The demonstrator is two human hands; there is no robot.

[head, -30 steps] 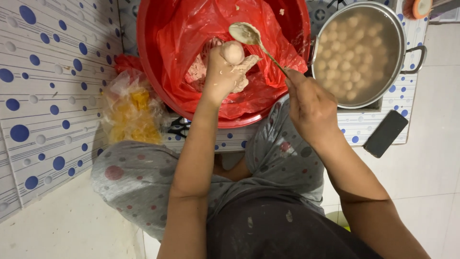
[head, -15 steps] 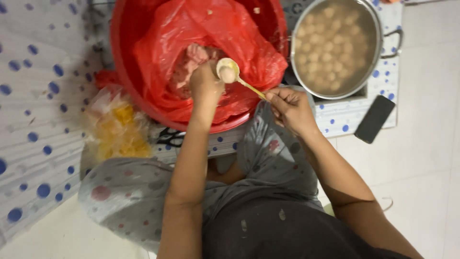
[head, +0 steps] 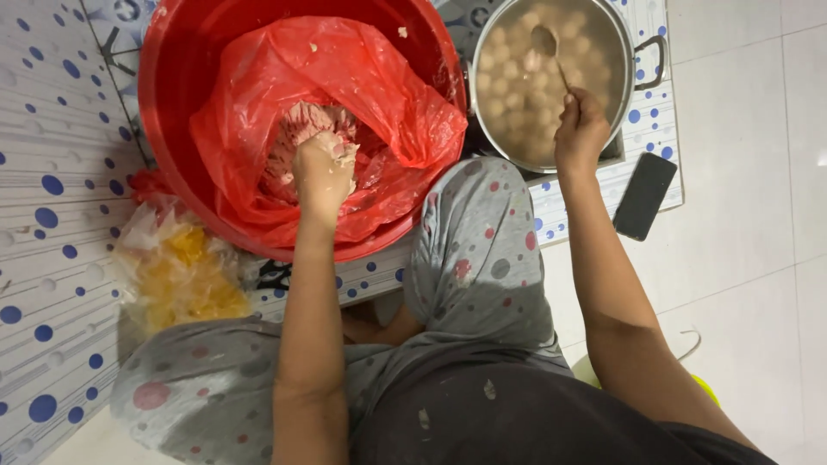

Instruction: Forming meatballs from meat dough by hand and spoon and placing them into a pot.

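Glossy plastic bag (head: 345, 77), metal pot (head: 633, 77)

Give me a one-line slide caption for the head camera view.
Left hand grips pink paste in a red bag-lined basin; right hand dips a spoon into a pot of pale balls.

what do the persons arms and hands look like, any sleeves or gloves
Both arms are bare along all that shows, with no sleeves, gloves, watch or rings visible. The left hand is smeared with pale pinkish paste. The right hand looks clean.
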